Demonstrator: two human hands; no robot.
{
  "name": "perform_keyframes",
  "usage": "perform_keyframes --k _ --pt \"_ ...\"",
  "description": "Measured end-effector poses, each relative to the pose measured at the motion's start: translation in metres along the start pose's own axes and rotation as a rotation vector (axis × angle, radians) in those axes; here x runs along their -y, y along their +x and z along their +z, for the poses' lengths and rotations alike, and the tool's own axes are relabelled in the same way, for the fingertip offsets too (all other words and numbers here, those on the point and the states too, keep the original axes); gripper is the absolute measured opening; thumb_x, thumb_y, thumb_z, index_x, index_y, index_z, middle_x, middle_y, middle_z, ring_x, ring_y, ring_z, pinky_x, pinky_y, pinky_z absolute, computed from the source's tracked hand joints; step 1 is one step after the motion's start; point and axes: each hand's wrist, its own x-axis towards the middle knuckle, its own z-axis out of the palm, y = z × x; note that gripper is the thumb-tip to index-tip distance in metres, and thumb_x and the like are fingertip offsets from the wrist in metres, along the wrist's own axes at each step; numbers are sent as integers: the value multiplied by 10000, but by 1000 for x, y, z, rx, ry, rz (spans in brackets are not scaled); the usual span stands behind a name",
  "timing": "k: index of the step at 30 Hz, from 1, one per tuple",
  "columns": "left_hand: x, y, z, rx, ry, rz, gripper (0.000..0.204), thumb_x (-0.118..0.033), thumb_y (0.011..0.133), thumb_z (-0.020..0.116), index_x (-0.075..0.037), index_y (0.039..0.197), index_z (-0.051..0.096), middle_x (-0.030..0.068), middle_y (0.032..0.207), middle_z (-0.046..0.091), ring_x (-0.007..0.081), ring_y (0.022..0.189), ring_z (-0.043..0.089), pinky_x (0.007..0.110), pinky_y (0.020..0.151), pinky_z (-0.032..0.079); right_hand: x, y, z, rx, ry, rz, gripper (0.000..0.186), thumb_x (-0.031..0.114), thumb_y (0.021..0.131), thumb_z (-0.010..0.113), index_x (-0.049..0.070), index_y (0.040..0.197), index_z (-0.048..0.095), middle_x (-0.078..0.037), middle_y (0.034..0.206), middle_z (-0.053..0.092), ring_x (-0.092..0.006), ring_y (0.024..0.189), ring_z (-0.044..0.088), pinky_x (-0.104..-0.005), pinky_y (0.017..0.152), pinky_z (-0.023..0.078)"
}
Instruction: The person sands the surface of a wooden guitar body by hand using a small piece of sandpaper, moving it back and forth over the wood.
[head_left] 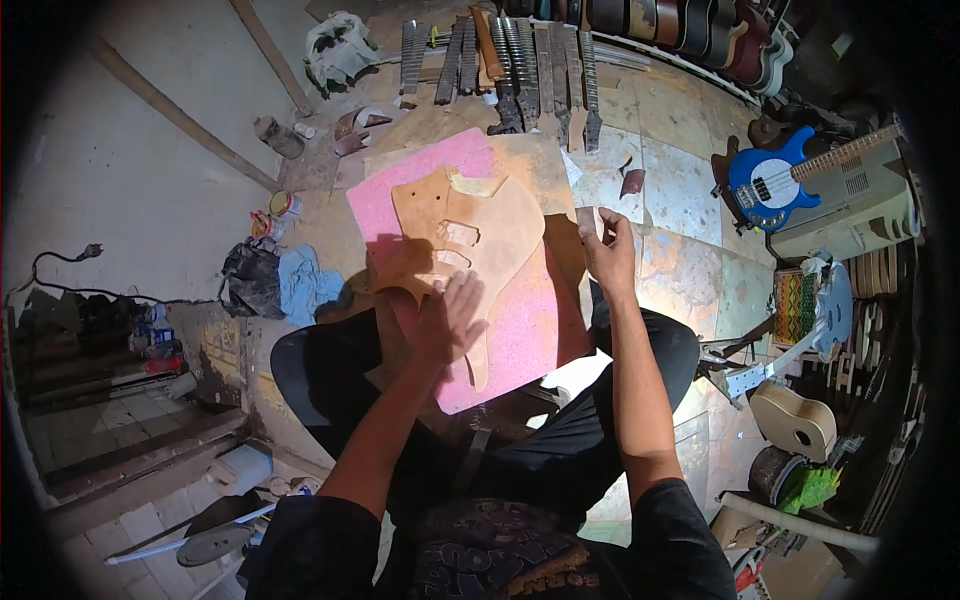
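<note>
A bare wooden electric guitar body (pixel 512 225) with routed pickup cavities lies on a pink foam board (pixel 530 330) in front of my crossed legs. My left hand (pixel 458 315) lies flat on the lower part of the body, fingers spread, next to one of the cavities. Off the body's right side, my right hand (pixel 612 258) pinches a small folded piece of sandpaper (pixel 588 222) between thumb and fingers. Part of the body's left horn is hidden by my left hand and its shadow.
Several guitar necks (pixel 465 60) lie in a row at the far side. A blue bass guitar (pixel 775 180) leans at the right, above an unfinished acoustic body (pixel 795 420). Sandpaper scraps (pixel 633 182) lie on the tiles. Black and blue cloths (pixel 308 285) sit by the left wall.
</note>
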Motion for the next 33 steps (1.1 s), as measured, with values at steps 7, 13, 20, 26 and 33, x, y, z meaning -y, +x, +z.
perform_keyframes --k 7,13,20,26,33 --pt "-22 -26 14 29 -45 -214 860 -418 1007 635 78 1634 316 267 1748 217 403 1646 135 589 1309 152 -5 -5 12 22 -8 -54 473 129 931 815 -59 1315 612 -192 1292 644 -256 1171 629 -367 1018 505" --pt "-94 -52 19 93 -206 -370 958 -365 972 687 145 1629 212 385 1719 127 481 1636 77 640 1305 73 -16 -4 11 56 -94 -68 486 114 910 830 -71 1306 619 -217 1270 656 -297 1186 643 -400 1026 519" --pt "-121 -18 67 -409 -899 -1427 929 -192 957 736 167 1614 185 363 1681 230 420 1603 193 447 1321 177 -1 -23 11 92 -65 -31 475 140 935 821 -55 1316 615 -166 1246 667 -235 1147 631 -360 988 519" --pt "-92 -21 82 -523 -1561 -1387 852 -118 919 781 -6 1644 348 107 1352 600 201 1175 581 334 1045 466 9 -30 -6 33 -86 45 456 156 961 805 -40 1324 609 -129 1240 667 -208 1123 619 -347 966 514" --pt "-116 -35 104 -718 -1169 -1358 407 -144 891 799 29 1214 622 112 1207 654 229 1062 614 384 937 503 6 -39 4 81 -86 71 478 174 978 790 -12 1375 599 -140 1313 648 -234 1221 615 -374 1042 497"
